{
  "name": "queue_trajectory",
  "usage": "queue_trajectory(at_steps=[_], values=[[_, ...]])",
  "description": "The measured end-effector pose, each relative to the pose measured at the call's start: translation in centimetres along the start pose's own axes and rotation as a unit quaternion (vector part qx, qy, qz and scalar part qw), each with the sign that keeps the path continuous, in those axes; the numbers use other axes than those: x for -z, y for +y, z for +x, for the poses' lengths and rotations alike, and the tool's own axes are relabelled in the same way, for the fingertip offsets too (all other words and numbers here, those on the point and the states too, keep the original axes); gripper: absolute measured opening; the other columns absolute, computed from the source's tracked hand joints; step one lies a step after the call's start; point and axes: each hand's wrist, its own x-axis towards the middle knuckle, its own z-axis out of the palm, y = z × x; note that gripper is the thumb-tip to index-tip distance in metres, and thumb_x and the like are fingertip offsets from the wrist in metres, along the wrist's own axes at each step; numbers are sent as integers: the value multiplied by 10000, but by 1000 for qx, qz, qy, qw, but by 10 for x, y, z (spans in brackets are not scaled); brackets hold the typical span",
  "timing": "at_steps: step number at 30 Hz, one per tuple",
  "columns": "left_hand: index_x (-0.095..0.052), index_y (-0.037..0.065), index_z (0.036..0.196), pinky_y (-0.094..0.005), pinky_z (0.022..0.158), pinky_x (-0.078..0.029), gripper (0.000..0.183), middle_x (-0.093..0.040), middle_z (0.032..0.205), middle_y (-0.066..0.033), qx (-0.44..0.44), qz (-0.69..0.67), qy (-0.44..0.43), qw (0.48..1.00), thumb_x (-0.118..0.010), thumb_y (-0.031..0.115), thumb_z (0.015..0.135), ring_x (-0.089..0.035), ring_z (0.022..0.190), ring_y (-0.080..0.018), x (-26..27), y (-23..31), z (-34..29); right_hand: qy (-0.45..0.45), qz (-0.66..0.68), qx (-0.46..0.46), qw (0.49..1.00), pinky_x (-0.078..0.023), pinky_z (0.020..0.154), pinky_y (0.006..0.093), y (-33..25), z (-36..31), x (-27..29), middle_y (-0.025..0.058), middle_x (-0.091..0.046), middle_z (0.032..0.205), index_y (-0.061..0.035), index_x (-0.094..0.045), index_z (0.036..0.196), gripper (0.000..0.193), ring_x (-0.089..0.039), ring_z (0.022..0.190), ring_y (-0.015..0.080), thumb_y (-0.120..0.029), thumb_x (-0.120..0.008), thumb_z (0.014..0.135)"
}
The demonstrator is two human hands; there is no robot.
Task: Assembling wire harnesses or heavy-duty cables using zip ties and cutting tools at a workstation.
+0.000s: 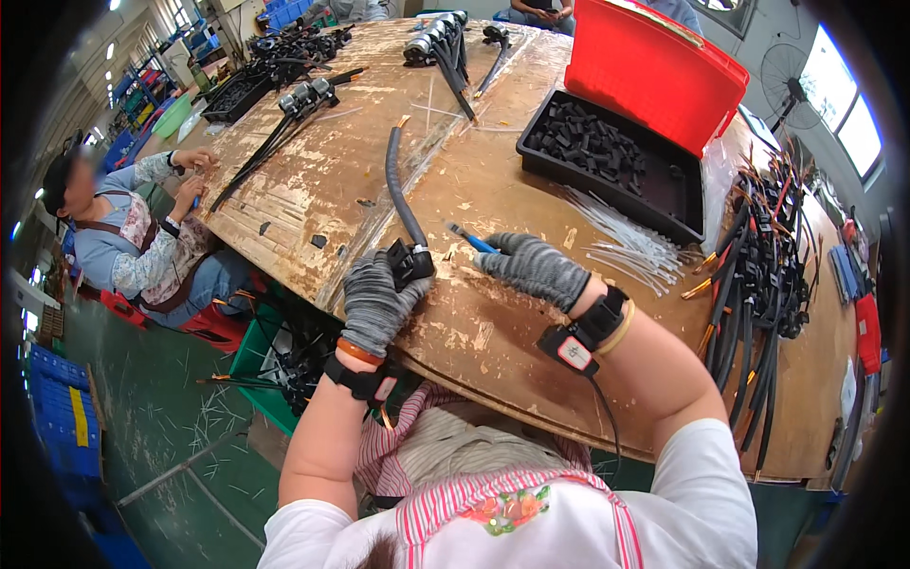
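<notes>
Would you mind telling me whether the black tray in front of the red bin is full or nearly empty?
Partly full: the black tray holds a heap of small black parts at its far end, its near end bare.

Bright, even daylight fills the scene, coming from the windows point(858, 123) far up and right of the gloved hands. Shadows under the left hand point(377, 302) and right hand point(533, 268) are soft and short. The worn table point(493, 322) shows mild sheen, no harsh glare. Fisheye bending curves its edges; the rim falls to black vignette. Focus is crisp around the grip, softer toward the edges
</notes>
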Motion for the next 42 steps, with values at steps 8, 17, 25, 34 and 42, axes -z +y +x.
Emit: queue_trajectory(at_steps=[8, 17, 25, 34, 42], values=[[-603, 235, 1111, -463, 1052, -279, 413, -536, 1156, 27, -264, 279, 165, 908, -679, 307, 711, -468, 1121, -205, 53, 51, -48, -120, 637, -114, 753, -536, 673, 295, -29, -26, -44, 100, -645, 975, -56, -523, 1200, 428, -640, 789, 172, -366, -596, 915], [-615, 365, 1104, -486, 1094, -238, 332, -498, 1248, 34, -299, 315, 152, 888, -642, 240, 797, -393, 1259, -225, 63, 42, -70, -245, 700, -72, 667, -543, 750, 292, -19, -23, -81, 71, -634, 1010, -54, -512, 1177, 378, -635, 889, 167, -151, -680, 852], [-375, 51, 1296, -497, 1071, -293, 460, -367, 1333, -205, -173, 151, 343, 911, -558, 169, 891, -355, 1284, -349, 81, 46, -99, -107, 668, 5, 736, -514, 729, 247, -9, -15, -80, 24, -591, 962, -54, -498, 1165, 388, -599, 857, 124, -155, -678, 837], [-545, 1, 1116, -230, 759, -462, 319, -619, 940, -3, 41, -522, -29, 851, -679, 89, 839, -561, 847, -89, 29, 45, -72, -38, 446, 48, 893, -446, 890, 302, -21, -33, -95, 66, -581, 1081, -32, -468, 1274, 460, -547, 1000, 156, -119, -650, 860], [-567, 22, 1033, -209, 697, -473, 233, -609, 854, 9, 151, -479, 39, 864, -677, 83, 837, -555, 745, -69, 22, 19, -56, 65, -140, 165, 974, -479, 825, 435, -23, -21, -50, 236, -601, 998, -49, -524, 1257, 522, -591, 917, 392, -282, -643, 805]])
